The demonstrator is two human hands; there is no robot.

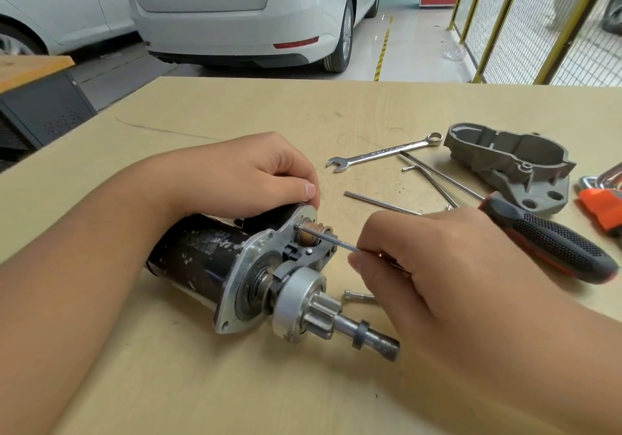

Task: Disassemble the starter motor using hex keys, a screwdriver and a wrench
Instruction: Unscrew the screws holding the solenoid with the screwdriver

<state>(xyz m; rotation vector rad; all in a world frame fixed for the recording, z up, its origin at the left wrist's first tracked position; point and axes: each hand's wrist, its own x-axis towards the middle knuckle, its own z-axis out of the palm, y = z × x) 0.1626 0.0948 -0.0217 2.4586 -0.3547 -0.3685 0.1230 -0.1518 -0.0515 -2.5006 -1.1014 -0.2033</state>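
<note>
1. Where the starter motor [215, 259] lies on its side on the tabletop [235, 115], its dark body is seen to point left and its pinion shaft [367, 333] toward the lower right.
2. The left hand [249, 175] is laid over the top of the motor body, fingers curled round it, with the thumb at the edge of the silver end plate [249, 266].
3. A hex key [326, 237] is pinched between the thumb and fingertips of the right hand [437, 259]; its far tip is set against a fastener on the end plate, beside a copper-coloured part.
4. One loose bolt [358, 296] is noted on the tabletop, just beside the pinion and below the right hand.
5. A combination wrench [383, 152] is found lying flat beyond the right hand, well apart from the motor.
6. Further hex keys [437, 173] are recorded between the wrench and the right hand, crossing one another.
7. A screwdriver [552, 242] with a black and orange handle lies to the right of the right hand.
8. The removed grey cast housing [511, 162] rests at the right of the tabletop, behind the screwdriver handle.
9. An orange-handled tool [602, 205] is partly cut off by the right edge; its kind cannot be told.
10. White cars [242, 14] and a yellow-framed mesh fence [525, 20] are observed beyond the tabletop.
</note>
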